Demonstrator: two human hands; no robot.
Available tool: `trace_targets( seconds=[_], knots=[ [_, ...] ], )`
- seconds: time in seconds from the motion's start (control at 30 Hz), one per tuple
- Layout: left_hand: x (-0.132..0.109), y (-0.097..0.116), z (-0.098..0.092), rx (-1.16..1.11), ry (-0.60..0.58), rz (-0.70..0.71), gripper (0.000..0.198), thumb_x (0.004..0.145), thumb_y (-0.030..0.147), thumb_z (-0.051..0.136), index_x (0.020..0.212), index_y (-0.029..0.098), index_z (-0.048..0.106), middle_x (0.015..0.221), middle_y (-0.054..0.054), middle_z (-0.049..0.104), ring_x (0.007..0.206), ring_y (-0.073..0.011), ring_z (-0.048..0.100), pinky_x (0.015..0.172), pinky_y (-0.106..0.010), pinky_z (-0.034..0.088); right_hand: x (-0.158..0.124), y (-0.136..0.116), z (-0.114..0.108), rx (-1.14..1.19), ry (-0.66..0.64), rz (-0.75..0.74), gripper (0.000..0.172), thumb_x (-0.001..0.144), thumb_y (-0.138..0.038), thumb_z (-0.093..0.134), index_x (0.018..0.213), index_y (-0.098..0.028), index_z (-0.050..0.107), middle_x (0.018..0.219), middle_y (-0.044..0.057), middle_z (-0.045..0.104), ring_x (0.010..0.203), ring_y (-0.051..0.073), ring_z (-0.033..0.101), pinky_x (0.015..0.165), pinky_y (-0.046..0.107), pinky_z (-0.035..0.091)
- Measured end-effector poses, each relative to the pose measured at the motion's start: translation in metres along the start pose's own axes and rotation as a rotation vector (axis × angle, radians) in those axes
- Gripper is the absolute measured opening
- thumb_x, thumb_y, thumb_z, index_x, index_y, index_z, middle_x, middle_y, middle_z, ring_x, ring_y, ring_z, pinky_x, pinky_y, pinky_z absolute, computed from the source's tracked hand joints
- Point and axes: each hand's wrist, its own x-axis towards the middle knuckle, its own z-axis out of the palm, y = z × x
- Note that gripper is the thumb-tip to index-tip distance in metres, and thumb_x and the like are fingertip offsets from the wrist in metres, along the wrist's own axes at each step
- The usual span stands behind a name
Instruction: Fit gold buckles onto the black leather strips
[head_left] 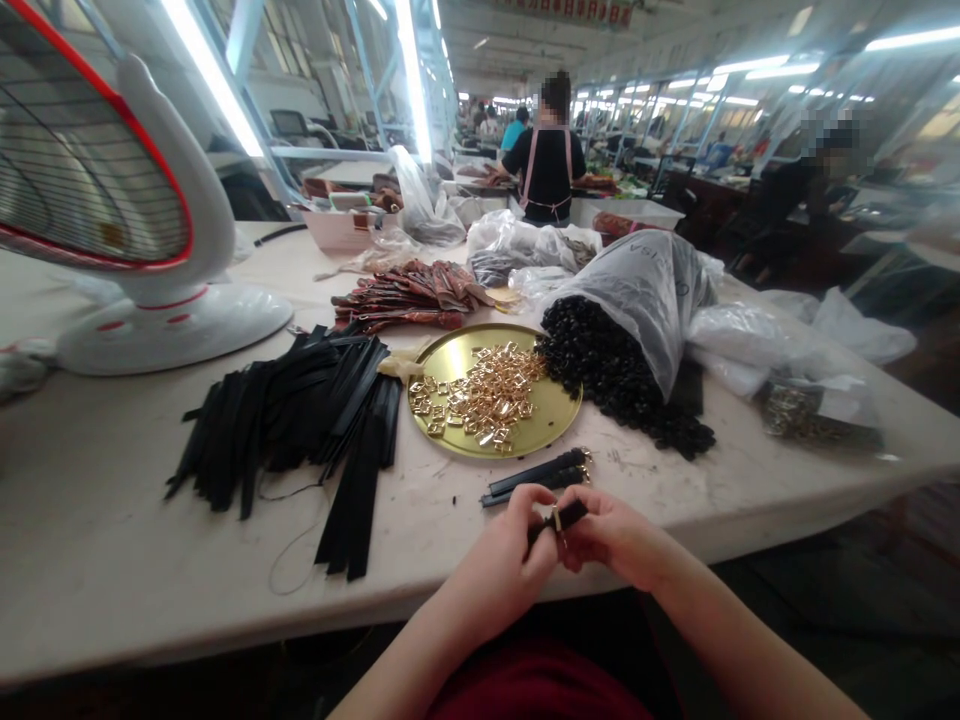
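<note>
Hands: left hand (pixel 510 550) and right hand (pixel 619 535) both pinch black strip (pixel 575 513) at gold-toned fitting (pixel 556 517) | Place: over near edge of table (pixel 420 560), beside dark straps (pixel 536 473) | Technique (judgement): grip close to fitting, keep strip flat, ease evenly, avoid twisting.

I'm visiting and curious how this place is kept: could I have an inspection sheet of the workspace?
Surface: pale table, scattered dark specks.
Work pieces: black strip with gold-coloured fitting, in the hands; gold-coloured pieces on the round tray; pile of black strips beside it.
Clutter: plastic bag, black pieces spilling out; reddish-brown strips.
Hands: left hand and right hand both on the black strip.
Cables: dark cord-like length near the fan, unclear what.
Surroundings: person in apron beyond; strip lights overhead.
</note>
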Motion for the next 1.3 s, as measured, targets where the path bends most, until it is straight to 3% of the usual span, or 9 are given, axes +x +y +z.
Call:
trace_targets(
  seconds=[0.13, 0.3, 0.43, 0.53, 0.63, 0.83, 1.0, 1.2, 1.3],
  knots=[
    [0.006, -0.004, 0.005, -0.260, -0.046, -0.084, 0.027, 0.079, 0.011, 0.034, 0.105, 0.019, 0.036, 0.067, 0.004, 0.055, 0.052, -0.0074, 0.047, 0.053, -0.020, 0.038, 0.002, 0.007, 0.010, -0.049, 0.081, -0.060, 0.024, 0.071, -0.032, 0.066, 0.080, -0.016, 0.051, 0.057, -0.002, 0.061, 0.049, 0.009, 0.054, 0.050, 0.020, 0.039],
    [0.014, -0.014, 0.003, -0.465, -0.083, -0.192, 0.032, 0.081, 0.024, 0.043, 0.110, 0.018, 0.032, 0.069, 0.004, 0.056, 0.046, -0.0059, 0.046, 0.044, -0.019, 0.035, 0.002, 0.002, 0.014, -0.067, 0.173, -0.129, 0.024, 0.073, -0.032, 0.064, 0.085, -0.018, 0.050, 0.055, -0.004, 0.058, 0.049, 0.008, 0.051, 0.049, 0.019, 0.036],
    [0.016, -0.025, 0.001, -0.395, -0.117, -0.257, 0.027, 0.081, 0.040, 0.046, 0.092, 0.016, 0.046, 0.066, 0.000, 0.060, 0.055, -0.0108, 0.057, 0.051, -0.022, 0.041, 0.005, -0.002, 0.012, -0.048, 0.204, -0.126, 0.022, 0.072, -0.033, 0.065, 0.083, -0.016, 0.056, 0.055, -0.004, 0.056, 0.049, 0.007, 0.049, 0.051, 0.020, 0.037],
    [0.017, -0.030, 0.003, -0.244, -0.042, -0.275, 0.028, 0.082, 0.043, 0.041, 0.079, 0.017, 0.049, 0.057, 0.004, 0.053, 0.042, -0.0076, 0.047, 0.044, -0.020, 0.037, 0.010, 0.004, 0.011, -0.049, 0.240, -0.183, 0.016, 0.073, -0.030, 0.063, 0.080, -0.016, 0.057, 0.055, -0.004, 0.055, 0.050, 0.007, 0.048, 0.051, 0.019, 0.036],
    [0.019, -0.029, 0.007, -0.131, 0.072, -0.193, 0.022, 0.084, 0.037, 0.039, 0.080, 0.018, 0.049, 0.057, 0.006, 0.051, 0.041, -0.0068, 0.042, 0.043, -0.020, 0.035, 0.014, 0.008, 0.013, -0.026, 0.267, -0.210, 0.011, 0.074, -0.026, 0.060, 0.075, -0.016, 0.056, 0.052, -0.004, 0.053, 0.049, 0.007, 0.045, 0.050, 0.019, 0.034],
    [0.015, -0.023, 0.006, -0.121, 0.002, -0.118, 0.019, 0.085, 0.033, 0.038, 0.085, 0.019, 0.051, 0.070, 0.002, 0.058, 0.054, -0.0108, 0.056, 0.054, -0.023, 0.043, 0.013, 0.007, 0.018, -0.010, 0.347, -0.214, 0.006, 0.071, -0.021, 0.058, 0.070, -0.015, 0.056, 0.053, -0.004, 0.051, 0.048, 0.007, 0.042, 0.049, 0.020, 0.032],
    [0.005, -0.024, 0.004, -0.011, 0.117, -0.088, 0.016, 0.083, 0.030, 0.043, 0.088, 0.019, 0.054, 0.072, 0.000, 0.061, 0.057, -0.0123, 0.056, 0.060, -0.024, 0.043, 0.012, 0.010, 0.024, 0.043, 0.380, -0.202, 0.008, 0.068, -0.021, 0.060, 0.072, -0.014, 0.057, 0.057, -0.003, 0.052, 0.050, 0.007, 0.042, 0.051, 0.020, 0.033],
    [0.007, -0.024, 0.011, -0.188, 0.165, -0.086, 0.018, 0.082, 0.033, 0.044, 0.083, 0.018, 0.053, 0.065, 0.002, 0.057, 0.050, -0.0098, 0.052, 0.052, -0.022, 0.043, 0.008, 0.015, 0.030, -0.032, 0.360, -0.257, 0.010, 0.073, -0.025, 0.057, 0.069, -0.017, 0.053, 0.054, -0.004, 0.048, 0.050, 0.008, 0.040, 0.051, 0.021, 0.034],
    [0.012, -0.023, 0.010, -0.354, 0.134, -0.163, 0.020, 0.078, 0.036, 0.048, 0.082, 0.017, 0.052, 0.061, 0.004, 0.054, 0.044, -0.0078, 0.048, 0.045, -0.020, 0.040, 0.002, 0.018, 0.027, -0.253, 0.312, -0.368, 0.012, 0.078, -0.028, 0.054, 0.084, -0.018, 0.057, 0.063, -0.002, 0.053, 0.060, 0.012, 0.047, 0.058, 0.024, 0.039]
  ],
)
